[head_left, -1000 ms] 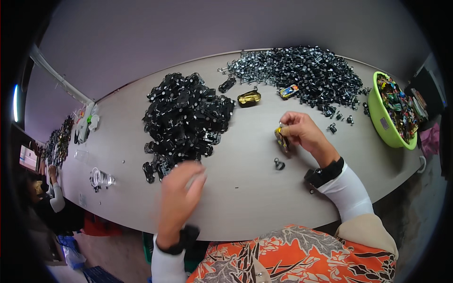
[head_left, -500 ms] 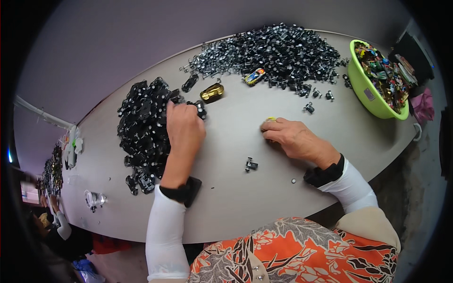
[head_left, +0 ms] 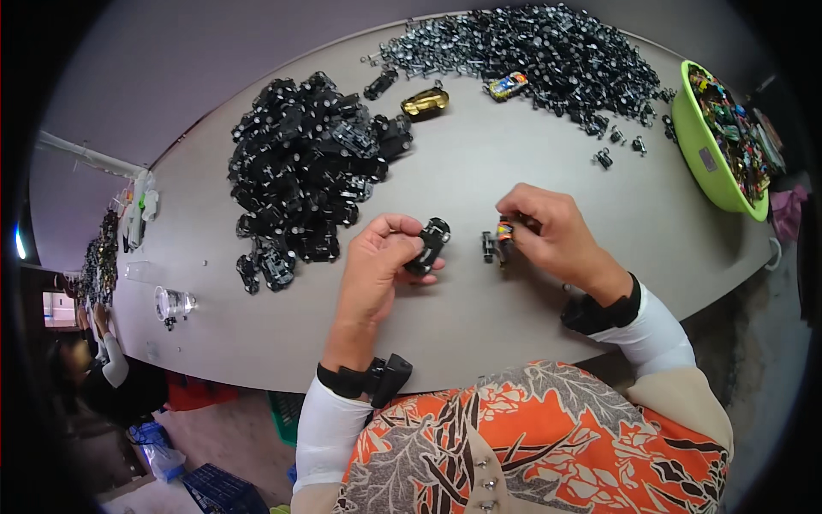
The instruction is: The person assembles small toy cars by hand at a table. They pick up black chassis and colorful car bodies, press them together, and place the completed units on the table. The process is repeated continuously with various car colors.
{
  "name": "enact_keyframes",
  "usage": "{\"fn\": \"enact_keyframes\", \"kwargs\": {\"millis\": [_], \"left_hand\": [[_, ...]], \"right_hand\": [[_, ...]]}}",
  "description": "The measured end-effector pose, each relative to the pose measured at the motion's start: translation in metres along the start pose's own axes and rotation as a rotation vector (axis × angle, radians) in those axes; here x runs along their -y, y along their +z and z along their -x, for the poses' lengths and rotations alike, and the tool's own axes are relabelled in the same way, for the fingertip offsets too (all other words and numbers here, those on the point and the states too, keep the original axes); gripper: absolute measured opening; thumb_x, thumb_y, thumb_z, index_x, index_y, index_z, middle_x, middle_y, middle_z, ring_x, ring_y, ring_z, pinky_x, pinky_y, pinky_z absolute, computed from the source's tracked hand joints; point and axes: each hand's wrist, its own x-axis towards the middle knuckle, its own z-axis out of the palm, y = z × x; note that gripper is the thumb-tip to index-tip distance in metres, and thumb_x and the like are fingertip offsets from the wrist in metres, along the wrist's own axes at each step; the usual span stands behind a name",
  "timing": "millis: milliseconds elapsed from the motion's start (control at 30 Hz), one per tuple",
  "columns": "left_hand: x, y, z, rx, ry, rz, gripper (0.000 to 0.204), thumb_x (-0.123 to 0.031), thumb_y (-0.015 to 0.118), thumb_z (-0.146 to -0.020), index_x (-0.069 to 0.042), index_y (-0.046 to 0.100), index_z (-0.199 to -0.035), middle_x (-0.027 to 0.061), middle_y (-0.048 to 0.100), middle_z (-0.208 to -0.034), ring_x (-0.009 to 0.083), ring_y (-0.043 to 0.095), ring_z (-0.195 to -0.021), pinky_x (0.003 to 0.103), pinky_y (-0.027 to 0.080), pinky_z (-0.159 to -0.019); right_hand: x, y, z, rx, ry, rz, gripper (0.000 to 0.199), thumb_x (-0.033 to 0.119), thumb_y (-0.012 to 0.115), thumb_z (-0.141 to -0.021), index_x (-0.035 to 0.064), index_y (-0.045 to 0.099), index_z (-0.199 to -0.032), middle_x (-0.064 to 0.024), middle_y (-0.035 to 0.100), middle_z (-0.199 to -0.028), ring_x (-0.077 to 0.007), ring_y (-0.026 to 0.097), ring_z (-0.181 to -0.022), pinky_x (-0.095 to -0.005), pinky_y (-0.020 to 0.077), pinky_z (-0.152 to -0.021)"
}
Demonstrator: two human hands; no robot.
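Observation:
My left hand (head_left: 374,261) grips a black toy car chassis (head_left: 432,238) between thumb and fingers. Close by on the right, my right hand (head_left: 555,230) is closed on a small orange-and-yellow toy car body (head_left: 504,231), mostly covered by the fingers. A black wheel-and-axle piece (head_left: 488,247) stands on the table beside that body, between my hands. Farther left lies a large heap of black chassis (head_left: 291,171). Beyond my hands are a gold car body (head_left: 425,104) and a multicoloured car (head_left: 508,86).
A wide heap of wheel-and-axle pieces (head_left: 531,51) covers the far table edge. At right stands a green basin (head_left: 704,150) of colourful car bodies. A clear cup (head_left: 171,301) lies at left, and another person (head_left: 111,364) works at the table's left end.
My left hand has come back from the chassis heap towards me and now holds a chassis. My right hand has turned its car body more upright. The head view has shifted.

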Motion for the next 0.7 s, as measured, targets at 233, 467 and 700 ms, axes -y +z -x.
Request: {"fn": "enact_keyframes", "kwargs": {"millis": [233, 467, 700], "left_hand": [[0.015, -0.004, 0.024, 0.066, -0.111, 0.084, 0.035, 0.001, 0.054, -0.077, 0.001, 0.049, -0.112, 0.0108, 0.061, -0.093, 0.0176, 0.063, -0.078, 0.029, 0.055, -0.062], [0.013, -0.013, 0.035, 0.055, -0.053, 0.149, 0.046, 0.002, 0.058, -0.073, 0.001, 0.047, -0.118, 0.0168, 0.060, -0.100, 0.0206, 0.063, -0.085, 0.034, 0.056, -0.070], [0.014, -0.018, 0.037, 0.030, -0.046, 0.177, 0.047, 0.004, 0.061, -0.072, 0.001, 0.047, -0.117, 0.0128, 0.058, -0.097, 0.0221, 0.063, -0.086, 0.036, 0.057, -0.069]], "right_hand": [[0.014, 0.021, 0.009, -0.065, 0.273, -0.453, 0.021, -0.006, 0.051, -0.074, -0.0037, 0.058, -0.093, -0.0051, 0.060, -0.078, -0.0070, 0.053, -0.069, -0.0209, 0.0438, -0.064], [0.017, 0.011, -0.007, 0.043, -0.189, 0.214, 0.030, -0.010, 0.051, -0.065, 0.0011, 0.057, -0.092, -0.0089, 0.057, -0.092, -0.0266, 0.058, -0.076, -0.0326, 0.0480, -0.065], [0.020, 0.024, -0.004, 0.398, -0.354, 0.542, 0.044, -0.001, 0.063, -0.062, 0.0064, 0.054, -0.104, -0.0047, 0.058, -0.096, -0.0251, 0.053, -0.074, -0.0325, 0.0468, -0.062]]}}
